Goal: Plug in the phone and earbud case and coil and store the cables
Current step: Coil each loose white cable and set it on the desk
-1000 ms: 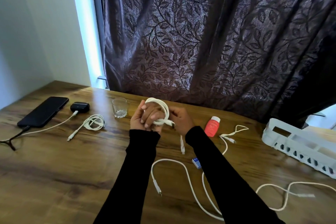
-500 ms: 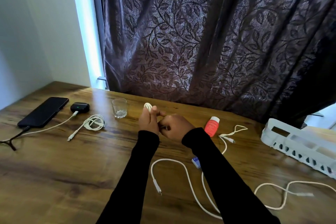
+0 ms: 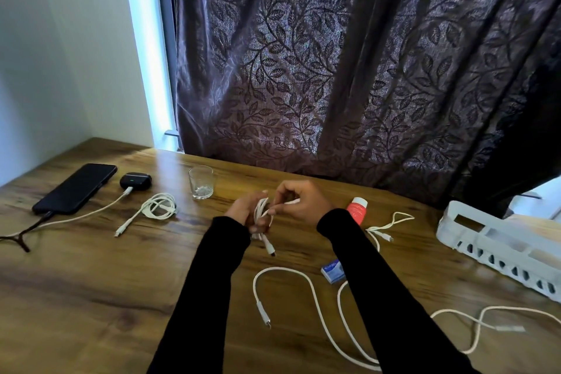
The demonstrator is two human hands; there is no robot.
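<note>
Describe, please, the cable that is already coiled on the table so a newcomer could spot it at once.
Start at the black phone on the table's far left, then pass the earbud case. The coiled cable lies between that case and the glass. It alone is wound and lying untouched.

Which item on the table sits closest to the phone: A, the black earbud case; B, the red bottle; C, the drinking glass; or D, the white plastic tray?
A: the black earbud case lies right beside the phone, with the other three farther to the right.
</note>
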